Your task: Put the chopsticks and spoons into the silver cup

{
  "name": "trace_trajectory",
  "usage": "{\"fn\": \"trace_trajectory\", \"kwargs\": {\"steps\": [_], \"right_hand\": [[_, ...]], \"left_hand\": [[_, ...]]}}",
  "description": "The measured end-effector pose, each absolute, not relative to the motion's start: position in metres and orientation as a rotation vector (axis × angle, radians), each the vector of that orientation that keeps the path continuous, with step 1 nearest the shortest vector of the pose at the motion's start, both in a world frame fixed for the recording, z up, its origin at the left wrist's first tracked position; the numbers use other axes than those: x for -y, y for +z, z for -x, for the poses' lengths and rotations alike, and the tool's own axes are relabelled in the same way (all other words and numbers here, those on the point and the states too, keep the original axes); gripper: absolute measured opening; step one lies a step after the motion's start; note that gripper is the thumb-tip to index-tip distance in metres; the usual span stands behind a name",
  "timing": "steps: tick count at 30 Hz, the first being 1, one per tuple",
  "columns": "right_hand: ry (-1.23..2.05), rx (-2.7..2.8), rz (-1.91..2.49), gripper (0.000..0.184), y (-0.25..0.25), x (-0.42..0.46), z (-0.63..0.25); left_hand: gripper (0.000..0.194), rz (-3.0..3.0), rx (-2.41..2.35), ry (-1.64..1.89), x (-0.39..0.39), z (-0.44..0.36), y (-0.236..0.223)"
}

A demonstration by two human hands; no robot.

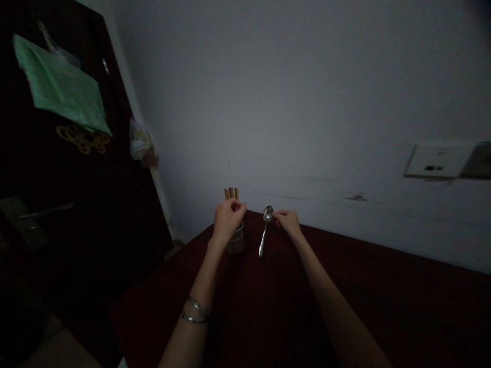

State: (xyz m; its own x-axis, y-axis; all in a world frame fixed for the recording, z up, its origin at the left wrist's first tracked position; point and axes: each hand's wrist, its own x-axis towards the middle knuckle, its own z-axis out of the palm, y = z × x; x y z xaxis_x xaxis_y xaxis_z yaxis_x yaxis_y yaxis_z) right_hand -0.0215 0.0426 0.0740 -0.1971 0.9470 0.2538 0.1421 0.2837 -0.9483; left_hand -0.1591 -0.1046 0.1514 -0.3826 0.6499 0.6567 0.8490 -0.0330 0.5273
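Observation:
Over the dark red table, my right hand (288, 222) pinches a metal spoon (263, 237) at its bowl, and the patterned handle hangs downward. My left hand (227, 219) is closed, thumb and fingers together, just above the rim of a metal cup (236, 241). Several chopsticks (231, 193) rise behind that hand, their upper ends showing above it. Their lower parts are hidden by the hand and the cup. Whether anything is between my left fingertips is too dark to make out. Two silvery bangles are on my left wrist.
The dark red table (268, 296) meets a pale wall (287, 102). A wall socket (439, 161) is at the right. On the left, a dark door has a handle (46, 210) and a hanging green cloth (63, 89); a plastic bag (140, 140) hangs beside the frame.

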Motion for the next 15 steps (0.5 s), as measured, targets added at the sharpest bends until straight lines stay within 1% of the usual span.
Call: {"fn": "trace_trajectory", "kwargs": {"steps": [4, 7, 10, 12, 15], "right_hand": [[1.047, 1.603, 1.011, 0.020, 0.075, -0.042, 0.023], [1.051, 1.627, 1.031, 0.020, 0.073, -0.041, 0.026], [1.110, 1.624, 1.069, 0.019, 0.069, -0.041, 0.029], [1.204, 1.603, 1.081, 0.017, 0.067, -0.042, 0.030], [1.421, 1.597, 1.047, 0.015, 0.065, -0.043, 0.027]], "left_hand": [[0.026, 1.850, 2.263, -1.098, 0.068, 0.126, 0.117], [0.021, 2.006, 2.378, -1.051, 0.049, 0.127, 0.093], [0.021, 2.096, 2.497, -1.205, 0.035, 0.137, 0.077], [0.024, 2.121, 2.592, -1.404, 0.029, 0.143, 0.070], [0.033, 2.085, 2.653, -1.767, 0.025, 0.148, 0.063]]}}
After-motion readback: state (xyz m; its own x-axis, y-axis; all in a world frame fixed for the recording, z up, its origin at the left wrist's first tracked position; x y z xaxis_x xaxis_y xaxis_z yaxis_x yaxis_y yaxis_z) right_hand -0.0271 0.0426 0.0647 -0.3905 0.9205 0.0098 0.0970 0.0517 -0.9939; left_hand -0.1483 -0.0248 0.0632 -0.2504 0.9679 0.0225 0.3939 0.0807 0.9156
